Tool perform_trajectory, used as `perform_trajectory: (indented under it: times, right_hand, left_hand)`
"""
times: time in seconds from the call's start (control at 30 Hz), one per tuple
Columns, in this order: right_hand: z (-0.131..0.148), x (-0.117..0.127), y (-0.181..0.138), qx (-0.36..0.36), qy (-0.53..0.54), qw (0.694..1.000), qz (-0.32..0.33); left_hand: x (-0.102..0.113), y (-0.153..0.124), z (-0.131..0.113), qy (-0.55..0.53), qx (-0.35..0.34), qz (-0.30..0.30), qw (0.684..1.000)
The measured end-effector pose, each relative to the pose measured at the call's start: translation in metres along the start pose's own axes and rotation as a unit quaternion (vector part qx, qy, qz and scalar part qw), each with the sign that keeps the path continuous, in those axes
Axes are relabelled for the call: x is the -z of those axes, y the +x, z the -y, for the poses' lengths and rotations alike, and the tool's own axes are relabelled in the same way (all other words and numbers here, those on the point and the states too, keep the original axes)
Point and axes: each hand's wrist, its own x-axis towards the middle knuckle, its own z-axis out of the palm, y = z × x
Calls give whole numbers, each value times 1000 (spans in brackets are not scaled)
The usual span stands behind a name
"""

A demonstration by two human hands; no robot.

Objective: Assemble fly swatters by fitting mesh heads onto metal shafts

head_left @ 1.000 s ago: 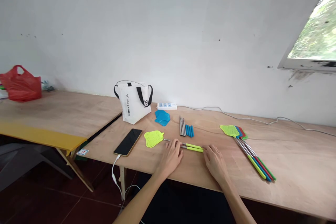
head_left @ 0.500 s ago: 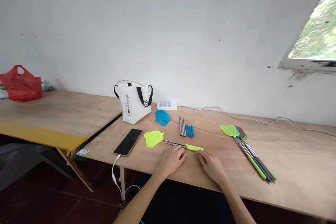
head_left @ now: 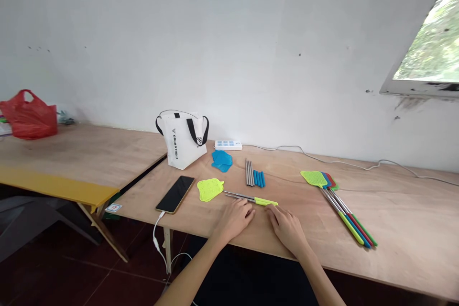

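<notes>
Two metal rods with lime-yellow handles (head_left: 266, 202) lie side by side on the wooden table between my hands. My left hand (head_left: 234, 217) rests on the tabletop just in front of the rods, its fingers loosely bent and gripping nothing visible. At the handle end lies my right hand (head_left: 287, 228), thumb apart, its fingertips by the yellow grips; I cannot tell whether they press on them. Lime-yellow fly swatter heads (head_left: 210, 190) lie to the left of the rods. Behind are blue swatter heads (head_left: 222, 160), several metal tubes (head_left: 249, 173) and several blue handles (head_left: 259, 179).
Several assembled fly swatters (head_left: 346, 217) lie stacked on the right. A phone (head_left: 175, 194) on a charging cable is at the left front, with a white bag (head_left: 184, 143) behind it. A power strip (head_left: 228, 145) sits by the wall. Another table (head_left: 86, 153) holds a red bag (head_left: 30, 117).
My right hand has slid slightly left, nearer the yellow handle ends. My left hand and the objects stay where they were.
</notes>
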Motion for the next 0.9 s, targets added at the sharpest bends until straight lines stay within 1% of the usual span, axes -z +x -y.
perform_trajectory:
  times: [0.17,0.4,0.63,0.9]
  right_hand:
    - [-1,-2,0,7,-6,1000,-16]
    - [0,-2,-1,14,-20,1000,-18]
    - [0,-3,-1,12,-15,999,-34]
    - [-1,-2,-1,10,-2,1000,-28]
  left_hand:
    - [0,0,0,-5,3,1,1000]
    - [2,0,-1,-15,6,2,1000]
    - [0,0,-1,-9,2,-2,1000]
    - [-1,0,0,-9,1,-5,1000]
